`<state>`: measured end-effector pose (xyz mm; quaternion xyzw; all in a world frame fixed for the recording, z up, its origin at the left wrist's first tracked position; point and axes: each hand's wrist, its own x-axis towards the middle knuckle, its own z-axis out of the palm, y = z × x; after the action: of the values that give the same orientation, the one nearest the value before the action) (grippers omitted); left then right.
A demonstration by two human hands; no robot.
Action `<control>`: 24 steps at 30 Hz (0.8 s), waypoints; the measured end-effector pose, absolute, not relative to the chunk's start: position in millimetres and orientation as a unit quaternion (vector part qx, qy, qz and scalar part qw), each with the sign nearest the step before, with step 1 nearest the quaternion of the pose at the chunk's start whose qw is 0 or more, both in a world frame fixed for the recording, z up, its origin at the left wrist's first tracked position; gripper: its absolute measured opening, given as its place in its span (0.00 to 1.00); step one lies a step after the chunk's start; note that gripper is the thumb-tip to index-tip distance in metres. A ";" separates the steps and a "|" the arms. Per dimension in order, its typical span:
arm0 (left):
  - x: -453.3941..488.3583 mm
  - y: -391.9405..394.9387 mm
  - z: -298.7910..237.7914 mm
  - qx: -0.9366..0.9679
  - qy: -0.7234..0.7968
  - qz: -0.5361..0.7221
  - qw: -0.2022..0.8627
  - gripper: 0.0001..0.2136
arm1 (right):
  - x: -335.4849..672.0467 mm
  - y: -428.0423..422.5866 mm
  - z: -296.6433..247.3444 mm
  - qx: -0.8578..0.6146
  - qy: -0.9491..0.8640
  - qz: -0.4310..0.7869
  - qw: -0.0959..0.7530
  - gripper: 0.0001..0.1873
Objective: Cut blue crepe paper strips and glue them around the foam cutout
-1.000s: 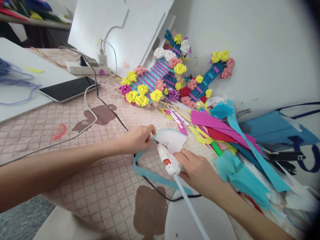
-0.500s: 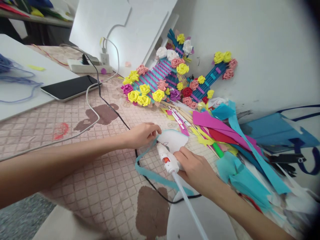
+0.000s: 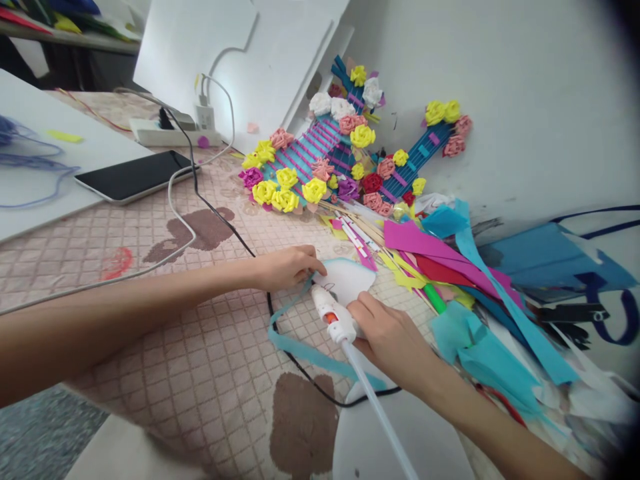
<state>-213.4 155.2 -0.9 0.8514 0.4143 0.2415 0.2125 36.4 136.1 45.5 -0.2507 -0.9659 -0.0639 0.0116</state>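
My right hand [image 3: 383, 333] is wrapped round a white hot glue gun [image 3: 334, 317], with a long clear glue stick [image 3: 380, 413] running out of its back toward me. The gun's nozzle points at the edge of a white board piece [image 3: 347, 277]. Along that edge runs a light blue paper strip [image 3: 310, 352], which curves loosely down across the cloth. My left hand [image 3: 290, 268] pinches the strip against the board's left edge, close to the nozzle. The lower part of the white piece [image 3: 395, 440] reaches under my right forearm.
Paper-flower-covered guitar shapes [image 3: 305, 160] lean at the wall. Coloured paper scraps [image 3: 450, 267] and a blue bag [image 3: 560, 257] lie at the right. A tablet [image 3: 137, 175], a power strip [image 3: 170, 133] and a black cord [image 3: 225, 223] are on the left of the patterned cloth [image 3: 230, 373].
The left fingertips have shifted slightly to the right and down along the board's edge. The glue gun stays almost in place, and the whole view has drifted a little.
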 end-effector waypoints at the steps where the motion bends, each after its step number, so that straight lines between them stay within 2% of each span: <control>1: -213.4 155.4 -1.3 0.852 0.414 0.240 0.213 0.20 | 36.3 136.2 45.3 -0.249 -0.966 -0.066 0.012 0.08; 24: -213.2 155.8 -2.8 0.853 0.414 0.247 0.201 0.19 | 42.7 130.3 48.9 -0.255 -0.963 -0.088 0.019 0.08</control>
<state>-213.2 155.8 -2.8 0.8528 0.4141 0.2469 0.2009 42.7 130.3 48.9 -0.2555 -0.9626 -0.0876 0.0194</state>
